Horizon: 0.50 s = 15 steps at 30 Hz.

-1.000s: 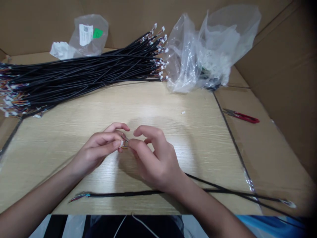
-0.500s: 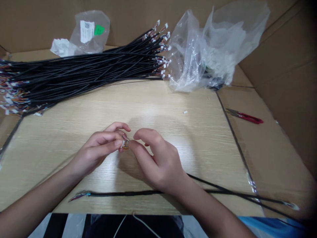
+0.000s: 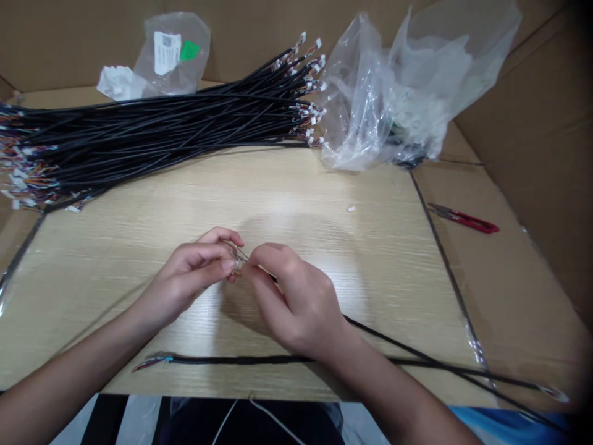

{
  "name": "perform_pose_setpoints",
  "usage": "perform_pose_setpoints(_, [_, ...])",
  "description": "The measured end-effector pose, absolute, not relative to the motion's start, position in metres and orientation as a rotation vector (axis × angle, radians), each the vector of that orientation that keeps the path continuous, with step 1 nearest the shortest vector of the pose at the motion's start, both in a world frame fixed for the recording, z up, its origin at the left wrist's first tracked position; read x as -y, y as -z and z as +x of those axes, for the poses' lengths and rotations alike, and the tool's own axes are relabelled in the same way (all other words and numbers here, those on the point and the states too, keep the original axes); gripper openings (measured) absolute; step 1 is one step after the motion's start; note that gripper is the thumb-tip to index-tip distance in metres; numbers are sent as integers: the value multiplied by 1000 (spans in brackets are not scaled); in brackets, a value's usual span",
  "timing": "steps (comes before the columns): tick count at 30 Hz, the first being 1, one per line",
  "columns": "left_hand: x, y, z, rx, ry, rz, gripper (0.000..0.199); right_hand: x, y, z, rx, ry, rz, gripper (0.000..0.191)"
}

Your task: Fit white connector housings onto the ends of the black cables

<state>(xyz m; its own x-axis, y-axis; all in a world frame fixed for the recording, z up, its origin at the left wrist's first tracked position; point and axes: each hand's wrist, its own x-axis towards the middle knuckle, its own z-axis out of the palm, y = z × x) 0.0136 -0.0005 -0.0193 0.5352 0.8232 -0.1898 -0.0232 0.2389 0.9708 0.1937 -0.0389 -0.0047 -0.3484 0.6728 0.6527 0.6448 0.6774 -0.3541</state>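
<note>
Between the thumb and fingers of my left hand [image 3: 197, 269] is a small white connector [image 3: 239, 264], mostly covered by the fingertips. My right hand [image 3: 296, 296] faces it, thumb and forefinger pinched on thin wires [image 3: 243, 253] that run to the connector. A black cable [image 3: 380, 335] shows behind the right fingers and comes out under the wrist toward the lower right. Nearer the table's front edge lies a second black cable [image 3: 222, 360], passing beneath my right forearm, with loose coloured wires [image 3: 152, 363] at its left end.
A thick bundle of black cables [image 3: 162, 133] with white connectors lies across the back left. Behind it is a labelled plastic bag [image 3: 194, 68]. Crumpled clear bags [image 3: 361, 105] stand at back right. Red-handled snips [image 3: 467, 219] lie on the right cardboard; a small white piece [image 3: 351, 209] lies mid-table.
My right thumb and forefinger have closed together on the wires beside the connector. The black cable now shows behind those fingers. The whole view has shifted slightly.
</note>
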Motion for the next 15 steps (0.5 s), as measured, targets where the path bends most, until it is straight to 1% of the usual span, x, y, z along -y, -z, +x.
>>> perform_pose_setpoints(9, [4, 18, 14, -855, -670, 1205, 25, 42, 10, 191, 2069, -2, -1035, 12])
perform_pose_setpoints(15, [6, 15, 17, -865, -649, 1182, 22, 41, 13, 191, 2051, 10, -1039, 13])
